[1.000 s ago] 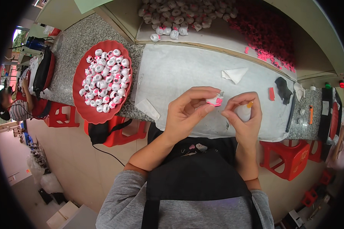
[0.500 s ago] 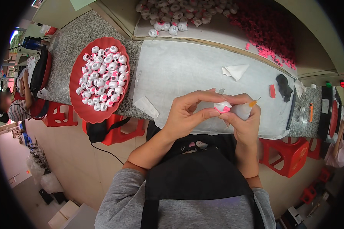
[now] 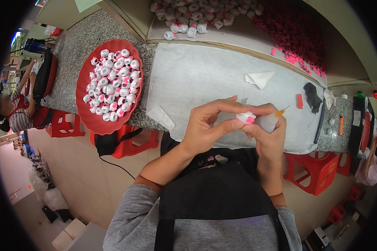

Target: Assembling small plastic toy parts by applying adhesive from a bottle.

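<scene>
Between the fingertips of both hands is a small white figurine head [image 3: 246,117] with a pink piece on its front. My left hand [image 3: 205,125] pinches it from the left side with thumb and index finger. From the other side, the thumb and index finger of my right hand [image 3: 267,129] press on it. Tucked in my right hand is also a translucent glue bottle [image 3: 268,122] with an orange base and thin metal needle tip, pointing up and to the right. Both hands are over the white-sheeted worktop [image 3: 188,79].
At left stands a red scalloped tray [image 3: 83,92] heaped with similar white-and-pink heads. A shelf [image 3: 222,44] at the back carries more white heads [image 3: 197,16] and a pile of pink pieces [image 3: 293,37]. A folded white cloth [image 3: 259,79] and a black rag [image 3: 312,97] lie right. Red stools [image 3: 312,171] stand below.
Both hands keep their hold on the small head, which has tilted slightly. The glue bottle's needle has shifted slightly. At far left, a co-worker has changed posture.
</scene>
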A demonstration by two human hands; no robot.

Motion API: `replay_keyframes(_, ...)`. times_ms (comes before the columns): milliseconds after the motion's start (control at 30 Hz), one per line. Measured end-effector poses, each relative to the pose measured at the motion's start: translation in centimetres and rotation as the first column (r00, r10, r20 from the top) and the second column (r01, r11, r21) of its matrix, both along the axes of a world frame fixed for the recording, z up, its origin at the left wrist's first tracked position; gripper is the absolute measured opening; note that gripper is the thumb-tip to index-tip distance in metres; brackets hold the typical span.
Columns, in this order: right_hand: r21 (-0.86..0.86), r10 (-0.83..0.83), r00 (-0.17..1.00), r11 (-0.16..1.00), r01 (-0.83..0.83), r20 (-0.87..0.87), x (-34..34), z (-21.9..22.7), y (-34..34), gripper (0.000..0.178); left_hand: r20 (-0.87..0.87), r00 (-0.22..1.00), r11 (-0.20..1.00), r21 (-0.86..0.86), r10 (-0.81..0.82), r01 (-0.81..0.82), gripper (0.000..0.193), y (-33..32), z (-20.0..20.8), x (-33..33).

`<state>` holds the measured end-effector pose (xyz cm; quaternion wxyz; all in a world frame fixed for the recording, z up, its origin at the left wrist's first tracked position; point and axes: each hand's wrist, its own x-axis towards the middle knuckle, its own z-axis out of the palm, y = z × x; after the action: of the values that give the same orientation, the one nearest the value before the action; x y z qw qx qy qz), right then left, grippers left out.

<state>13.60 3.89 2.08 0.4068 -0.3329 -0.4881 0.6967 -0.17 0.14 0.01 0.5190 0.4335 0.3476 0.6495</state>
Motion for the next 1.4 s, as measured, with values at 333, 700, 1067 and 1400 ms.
replay_keyframes(333,0.005,-0.03,1.0,1.0,0.03,-0.009,-0.1,-0.3,-0.1,0.028,0.03,0.998,0.996,-0.066,-0.063,0.065,0.026,-0.1,0.4,0.0)
replay_keyframes(700,-0.009,-0.076,0.996,0.997,0.075,-0.054,-0.6,-0.2,-0.5,0.026,0.066,0.998,1.0,-0.01,0.005,-0.004,0.026,-0.4,-0.1,0.5)
replay_keyframes(1067,-0.161,-0.003,0.997,0.987,-0.009,-0.073,-0.2,-0.2,0.0,0.025,0.115,0.993,0.999,-0.041,-0.002,0.007,0.027,-0.5,-0.1,0.2)
replay_keyframes(1400,-0.003,0.078,0.995,0.997,-0.078,0.064,-3.0,0.2,0.1,0.03,-0.264,0.904,0.94,0.162,0.335,-0.301,0.022,-2.2,1.4,-4.7)
